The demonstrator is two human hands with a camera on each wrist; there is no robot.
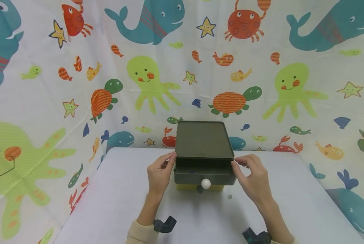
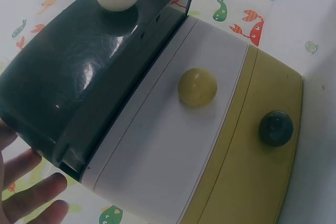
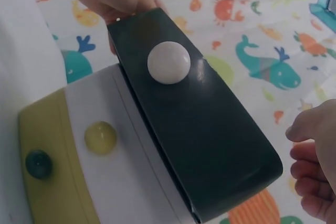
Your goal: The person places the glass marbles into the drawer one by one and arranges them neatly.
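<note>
White cloth is covering the tabletop [image 1: 108, 203], and a sea-creature printed curtain [image 1: 32, 101] is hanging behind and around it. Near the back edge of the tabletop a small chest of drawers [image 1: 204, 145] is standing, dark green on top. Its top drawer [image 1: 204, 171] is sitting pulled partway out toward the person, and below it a white drawer [image 2: 173, 145] and a yellow drawer [image 2: 252, 156] are lying flush with the front.

The left hand [image 1: 158, 174] is resting against the left side of the top drawer, fingers fairly straight and touching its corner rather than wrapping around it. The right hand [image 1: 252, 178] is hovering just beside the drawer's right corner, fingers loosely curled and gripping nothing; whether the fingertips are actually touching the drawer, I cannot tell.

A white knob [image 1: 205, 183] is sticking out from the middle of the top drawer's front. A yellow knob [image 2: 197, 86] is sitting on the white drawer, and a dark green knob [image 2: 275, 128] on the yellow one. A tiny pale bead [image 1: 229, 196] is lying on the tabletop just right of the chest's base.
</note>
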